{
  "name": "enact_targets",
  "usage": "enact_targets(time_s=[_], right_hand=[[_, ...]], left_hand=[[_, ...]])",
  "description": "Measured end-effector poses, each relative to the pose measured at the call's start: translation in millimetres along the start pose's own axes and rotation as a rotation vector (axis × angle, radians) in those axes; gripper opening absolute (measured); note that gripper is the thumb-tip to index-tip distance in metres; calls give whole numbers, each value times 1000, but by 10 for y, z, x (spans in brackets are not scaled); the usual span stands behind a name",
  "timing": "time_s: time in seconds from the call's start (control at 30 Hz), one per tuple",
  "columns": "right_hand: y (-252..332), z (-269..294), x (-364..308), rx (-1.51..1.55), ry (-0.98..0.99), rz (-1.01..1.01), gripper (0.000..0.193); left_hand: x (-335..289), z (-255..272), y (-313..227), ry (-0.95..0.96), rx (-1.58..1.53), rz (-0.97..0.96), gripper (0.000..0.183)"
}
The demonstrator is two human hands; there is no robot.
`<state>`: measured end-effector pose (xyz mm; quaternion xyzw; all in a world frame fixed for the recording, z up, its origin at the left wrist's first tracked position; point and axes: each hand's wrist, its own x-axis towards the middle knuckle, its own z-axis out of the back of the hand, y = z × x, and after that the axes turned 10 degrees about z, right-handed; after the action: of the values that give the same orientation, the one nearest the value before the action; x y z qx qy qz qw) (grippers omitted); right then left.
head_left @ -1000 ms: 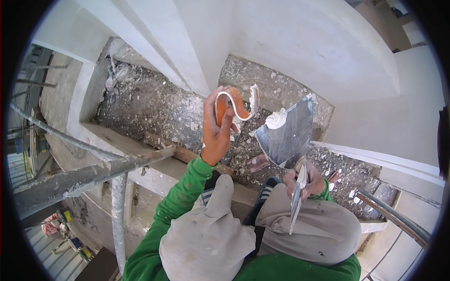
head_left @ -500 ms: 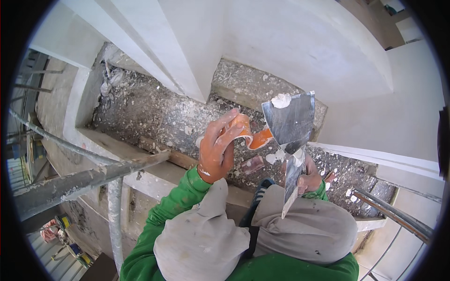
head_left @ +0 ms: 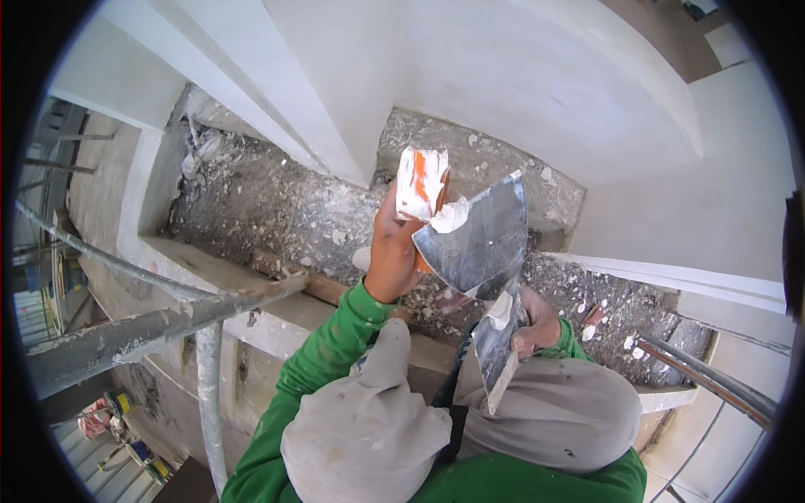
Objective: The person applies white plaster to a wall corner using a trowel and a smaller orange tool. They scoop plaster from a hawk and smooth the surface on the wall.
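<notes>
My left hand [head_left: 391, 258] is closed around a curved orange plastic piece [head_left: 421, 179], whose upturned face is smeared with white putty. In my right hand [head_left: 538, 324] is a putty knife; its wide metal blade [head_left: 482, 239] fans out toward the orange piece. A lump of white putty [head_left: 450, 216] clings to the blade's corner, right beside the piece; whether they touch I cannot tell. A second, smaller metal blade [head_left: 496, 345], also streaked with putty, points down from the same hand toward my right knee. The handles are hidden.
Grey scaffold pipes [head_left: 168, 327] cross at the left, near my left sleeve. White walls [head_left: 537, 75] rise ahead around a rough concrete ledge [head_left: 453, 138]. Putty-spattered debris [head_left: 293, 201] covers the floor. More metal bars [head_left: 704, 377] stand at the right.
My left hand has turned the orange piece, so its putty-covered face now shows. The wide blade has moved left, close to it, and the second blade has shifted left too.
</notes>
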<state>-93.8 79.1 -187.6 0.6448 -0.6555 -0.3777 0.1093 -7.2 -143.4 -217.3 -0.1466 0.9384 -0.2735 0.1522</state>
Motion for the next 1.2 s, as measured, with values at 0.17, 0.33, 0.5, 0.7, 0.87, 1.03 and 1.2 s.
enact_targets(time_s=[0.17,0.33,0.5,0.7,0.87,1.03,1.2], right_hand=[[-61,114,-82,251,82,59,56],[-90,255,-98,390,244,215,56],[-48,228,-124,424,72,340,53],[-115,324,-168,229,-154,464,54],[-251,479,-193,48,-195,506,52],[-284,611,-260,-135,-310,513,58],[-275,494,-202,-254,-425,499,66]], left_hand=[[-30,77,110,158,279,237,52],[-95,440,298,296,276,390,56],[-324,830,160,-42,355,285,47],[-428,2240,191,-589,429,208,38],[-49,3044,69,-681,77,299,35],[341,3177,-172,-582,-115,296,38],[459,3200,-357,-554,-125,232,39]])
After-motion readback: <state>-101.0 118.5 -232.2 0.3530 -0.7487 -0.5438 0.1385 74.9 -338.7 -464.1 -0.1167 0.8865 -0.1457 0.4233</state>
